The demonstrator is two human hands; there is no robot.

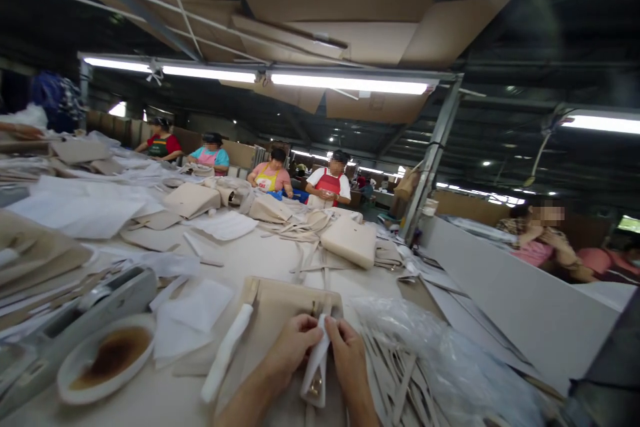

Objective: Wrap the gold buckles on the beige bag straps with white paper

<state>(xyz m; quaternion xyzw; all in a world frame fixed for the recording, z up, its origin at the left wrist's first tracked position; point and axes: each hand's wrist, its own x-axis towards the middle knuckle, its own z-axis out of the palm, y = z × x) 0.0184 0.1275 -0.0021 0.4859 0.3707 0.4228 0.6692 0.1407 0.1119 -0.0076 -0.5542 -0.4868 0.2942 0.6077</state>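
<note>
A beige handbag lies flat on the work table right in front of me. My left hand and my right hand meet over its strap, both pinching a strip of white wrapping paper wound around the strap near a metal buckle. A second strap wrapped in white paper lies along the bag's left side.
A white dish with brown residue sits at the front left beside loose white paper sheets. Clear plastic over beige straps lies to the right. More beige bags crowd the table. Several seated workers line the far side.
</note>
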